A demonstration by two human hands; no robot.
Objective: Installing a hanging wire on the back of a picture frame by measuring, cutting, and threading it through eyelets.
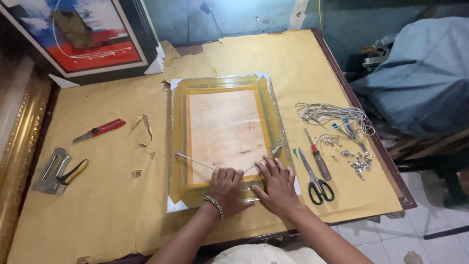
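Hands (pixel 251 188) on cord (pixel 195 160) (taut), wrapped frame (pixel 178 146)

We were in a framing workshop, paper-covered bench (pixel 293 63), staple gun (pixel 53 172), box cutter (pixel 99 130), hanging wire (pixel 332 113), framed art (pixel 85 36) leaned nearby.

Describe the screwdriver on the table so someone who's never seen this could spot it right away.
Start at the wrapped picture frame lying face down mid-table, then look just past its right edge. The screwdriver lies there, left of the loose screws and above the black-handled scissors. Its dark reddish handle and single thin shaft set it apart from the two-bladed scissors.
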